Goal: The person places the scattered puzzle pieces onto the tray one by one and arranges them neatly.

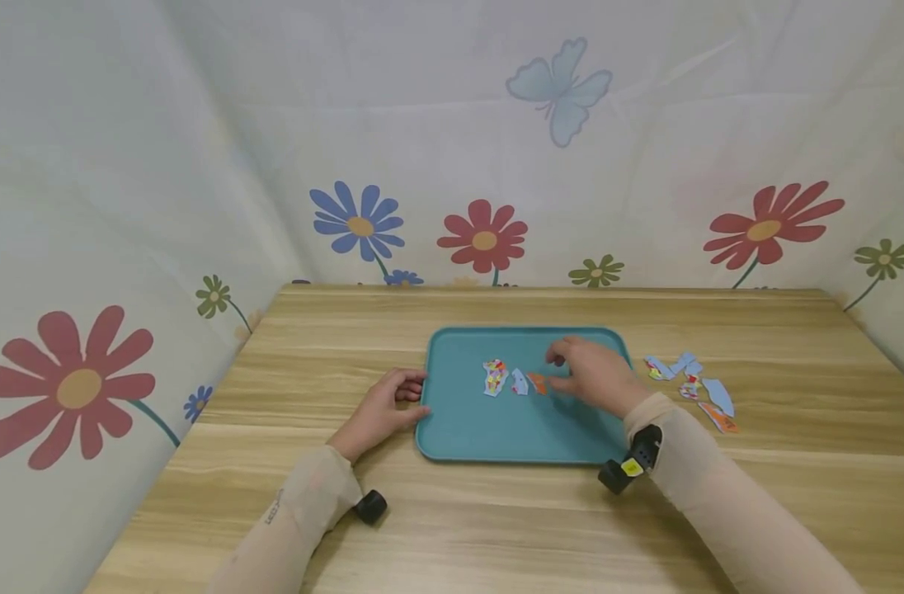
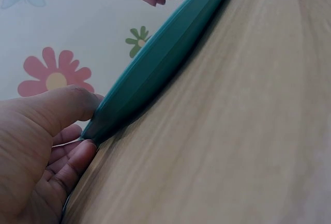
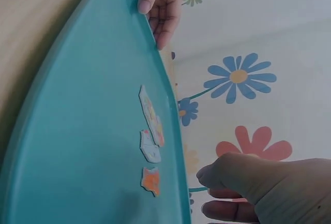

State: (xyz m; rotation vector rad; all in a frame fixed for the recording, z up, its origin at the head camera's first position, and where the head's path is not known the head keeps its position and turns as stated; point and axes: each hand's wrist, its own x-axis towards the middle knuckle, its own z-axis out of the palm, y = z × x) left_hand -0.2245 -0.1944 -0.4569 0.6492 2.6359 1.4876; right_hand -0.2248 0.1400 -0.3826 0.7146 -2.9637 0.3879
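A teal tray (image 1: 496, 433) lies on the wooden table. My left hand (image 1: 383, 410) is at its left edge, thumb over the rim and fingers curled against the outside, gripping it. Over the right part of the tray hovers my right hand (image 1: 596, 375), thumb and fingers apart, holding nothing. Nearest its fingertips is a small orange paper piece (image 1: 537, 383). Left of that lie a pale blue-white piece (image 1: 520, 382) and a larger multicoloured piece (image 1: 495, 377). In the right wrist view the orange piece (image 3: 151, 181) lies flat, apart from the right hand (image 3: 243, 188).
On the table right of the tray lie several irregular paper pieces, among them a plain light blue piece (image 1: 718, 397) and an orange-edged piece (image 1: 719, 417). A white curtain (image 1: 422, 124) printed with flowers and a butterfly hangs behind and beside the table (image 1: 437, 528).
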